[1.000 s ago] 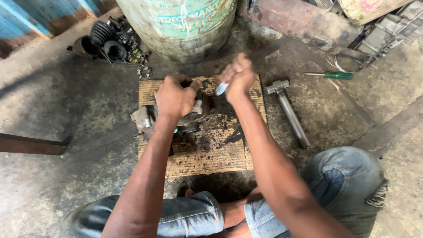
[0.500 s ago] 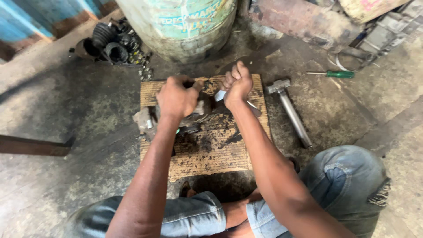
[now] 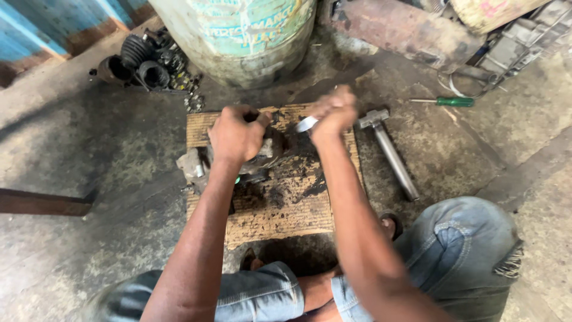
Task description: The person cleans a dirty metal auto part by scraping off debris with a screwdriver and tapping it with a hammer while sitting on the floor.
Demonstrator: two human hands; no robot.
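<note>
**Two hands at a greasy metal part on a wooden board**

Head view: The person sits low on a stained concrete floor [image 3: 83, 238], knees in blue jeans at the bottom of the frame. Between the knees lies a flat, dirty wooden board [image 3: 280, 209], dark with oily crumbs. On the far left part of the board rests a grey, grease-caked metal part [image 3: 196, 167], which juts past the board's left edge.

The left hand [image 3: 237, 134] lies on top of this part, fingers curled down and closed around it. The right hand [image 3: 333, 113] is blurred, raised over the far right of the board, closed in a fist around a short, pale metal tool [image 3: 307, 124] whose end points toward the left hand. The tool's tip is near the part; whether it touches cannot be told.

Just right of the board lies a steel hammer with a long metal handle [image 3: 390, 152], untouched. Farther right lies a green-handled screwdriver [image 3: 447, 101]. Beyond the board stands a large painted drum [image 3: 244, 36], and left of it a heap of black ribbed rubber boots [image 3: 146, 59].
</note>
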